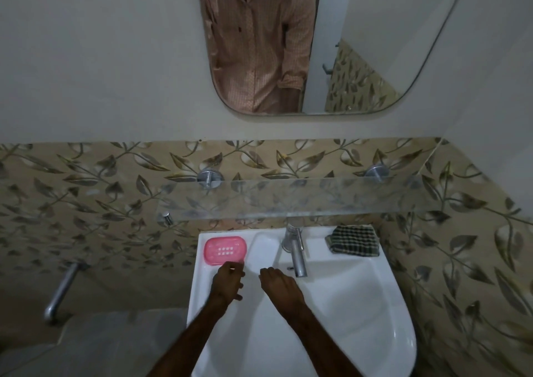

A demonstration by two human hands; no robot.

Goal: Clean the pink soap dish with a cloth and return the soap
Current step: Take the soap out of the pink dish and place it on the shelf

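Observation:
The pink soap dish (225,250) lies on the back left ledge of the white sink (340,313), its drain holes showing and no soap in it. A pale rounded shape (264,248) beside it may be the soap; I cannot tell it from the sink. A dark checked cloth (354,240) lies folded on the back right ledge. My left hand (227,280) hovers just in front of the dish, fingers loosely curled and apart, with nothing seen in them. My right hand (279,285) hangs over the basin left of the tap, back up and fingers bent down out of sight.
A chrome tap (295,254) stands at the middle back of the sink, spout reaching over the basin. A glass shelf (288,197) juts out just above it, with a mirror (302,44) higher up. A metal pipe (62,293) sticks out of the tiled wall at the left.

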